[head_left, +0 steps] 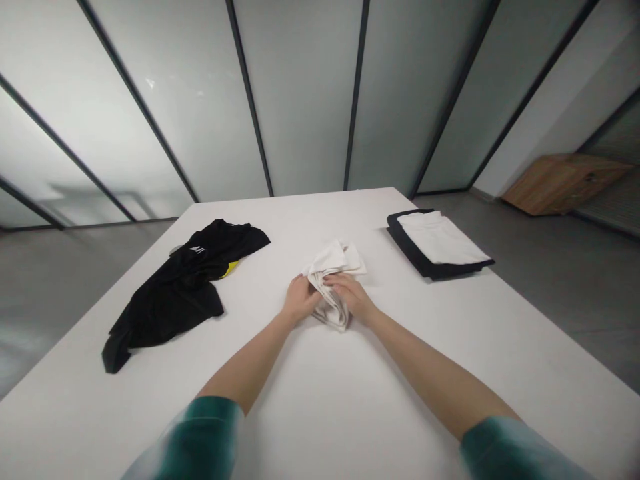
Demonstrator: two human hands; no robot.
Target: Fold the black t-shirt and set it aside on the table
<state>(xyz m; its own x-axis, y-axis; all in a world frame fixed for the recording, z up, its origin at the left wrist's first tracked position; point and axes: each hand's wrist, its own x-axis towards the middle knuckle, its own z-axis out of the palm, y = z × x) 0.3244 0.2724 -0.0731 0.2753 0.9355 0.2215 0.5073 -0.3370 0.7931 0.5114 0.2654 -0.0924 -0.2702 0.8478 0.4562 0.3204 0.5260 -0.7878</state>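
A white cloth (334, 257), bunched into several layered folds, lies at the middle of the white table. On its left side my left hand (301, 298) grips the folds, its fingertips partly hidden by the fabric. From the right, my right hand (351, 295) is closed on the same cloth, fingers laid over the upper folds. Whether the cloth is a garment or a towel, I cannot tell.
A crumpled black T-shirt (180, 283) with a white print and a yellow patch lies on the left of the table (320, 413). At the right sits a folded white cloth (443, 239) on folded black fabric (417, 257). Beyond stand frosted glass panels (305, 100) and a wooden cabinet (555, 183).
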